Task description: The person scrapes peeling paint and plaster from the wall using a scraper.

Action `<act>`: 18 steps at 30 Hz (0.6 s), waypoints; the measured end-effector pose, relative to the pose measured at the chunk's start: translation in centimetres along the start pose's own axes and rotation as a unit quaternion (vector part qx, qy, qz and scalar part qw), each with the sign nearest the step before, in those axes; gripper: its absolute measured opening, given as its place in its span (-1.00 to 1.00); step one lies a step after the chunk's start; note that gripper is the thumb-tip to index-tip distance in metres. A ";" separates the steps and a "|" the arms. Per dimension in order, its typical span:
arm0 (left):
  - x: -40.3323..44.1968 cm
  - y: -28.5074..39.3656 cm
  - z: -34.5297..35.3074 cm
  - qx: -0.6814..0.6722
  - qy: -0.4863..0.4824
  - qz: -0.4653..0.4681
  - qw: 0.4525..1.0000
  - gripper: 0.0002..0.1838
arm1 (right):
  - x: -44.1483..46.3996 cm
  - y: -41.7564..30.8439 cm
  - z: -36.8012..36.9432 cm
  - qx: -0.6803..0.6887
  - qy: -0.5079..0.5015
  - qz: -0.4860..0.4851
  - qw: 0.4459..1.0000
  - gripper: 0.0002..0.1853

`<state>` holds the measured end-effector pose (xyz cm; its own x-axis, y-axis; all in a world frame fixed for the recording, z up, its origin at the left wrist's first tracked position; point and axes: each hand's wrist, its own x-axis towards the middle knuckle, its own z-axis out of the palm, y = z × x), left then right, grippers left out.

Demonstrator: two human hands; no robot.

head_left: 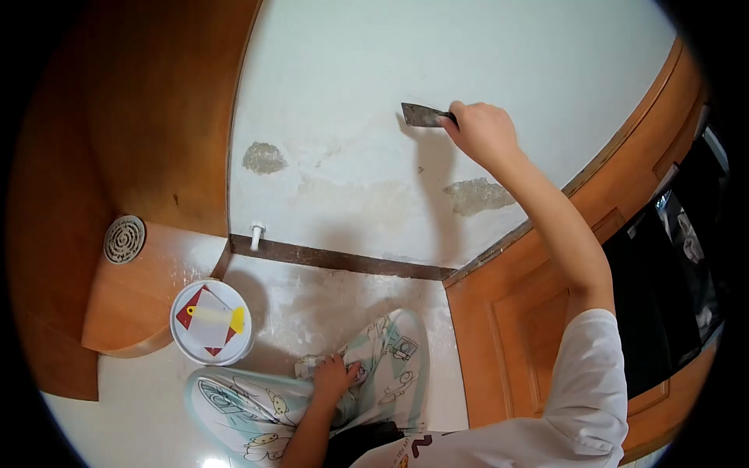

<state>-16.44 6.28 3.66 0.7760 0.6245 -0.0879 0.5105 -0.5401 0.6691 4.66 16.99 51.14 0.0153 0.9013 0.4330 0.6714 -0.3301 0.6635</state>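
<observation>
My right hand point(483, 135) is closed around the dark handle of a putty knife point(422, 115). Its wide, stained metal blade points left, close to the white wall point(351, 70), and casts a shadow below; whether the blade touches the wall I cannot tell. Two rough grey patches mark the wall lower down, a left patch point(264, 157) and a right patch point(480, 196) under my right forearm. Between them the surface looks uneven and faintly stained. My left hand point(334, 379) rests on my patterned trousers between my knees, fingers slightly apart, with no tool visible in it.
A white bucket point(181, 340), its lid marked red and yellow, stands by my left knee. Behind it is a wooden step point(140, 304) bearing a round metal grate point(125, 239). A short white pipe point(256, 238) sticks out above the dark baseboard point(343, 260). Wooden panelling point(515, 343) lies right.
</observation>
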 end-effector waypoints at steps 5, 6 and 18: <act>0.2 -0.2 0.1 -0.005 -0.003 -0.013 1.000 -0.33 | 1.8 -1.5 1.2 -0.037 -0.020 0.004 0.999 -0.70; 0.2 -0.2 0.3 -0.014 -0.010 -0.019 1.000 -0.32 | 1.9 -1.7 1.0 -0.041 -0.037 0.013 0.998 -0.69; 0.2 0.5 -0.4 -0.012 -0.035 -0.016 0.999 -0.30 | 2.4 -4.6 2.1 -0.052 -0.018 -0.023 0.998 -0.66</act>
<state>-16.20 6.33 4.35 0.7836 0.6003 -0.1600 0.5274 -0.5066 0.6821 3.15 21.31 47.83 0.0147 0.9253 0.3788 0.5909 -0.3137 0.7433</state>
